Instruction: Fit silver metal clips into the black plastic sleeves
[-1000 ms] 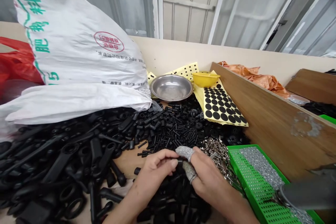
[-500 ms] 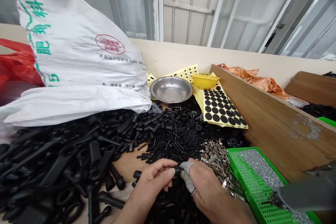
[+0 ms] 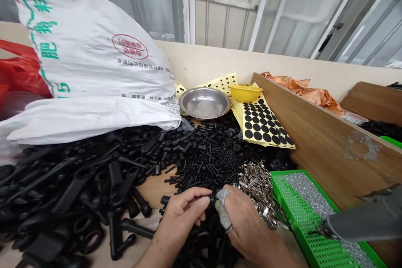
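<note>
Near the bottom centre, my left hand (image 3: 185, 213) pinches a small black part (image 3: 212, 199) between thumb and fingertips. My right hand (image 3: 243, 222) closes round the other end of that part, its index finger wrapped in grey cloth or tape (image 3: 223, 207). The two hands almost meet. Small black parts are heaped beneath them, and ribbed black pins (image 3: 213, 163) lie just beyond. A pile of silvery metal clips (image 3: 257, 184) is beside my right hand.
Larger black handles (image 3: 72, 188) cover the left, below a white sack (image 3: 103, 50). Behind are a steel bowl (image 3: 204, 104), a yellow bowl (image 3: 246, 93) and dotted sheets (image 3: 266, 127). At right are a green tray (image 3: 300, 213), a grey tool (image 3: 361, 222) and a wooden board (image 3: 314, 130).
The view has shifted slightly, so the background sits a little higher. My right hand has turned a little around the black part; my left hand keeps its pinch.
</note>
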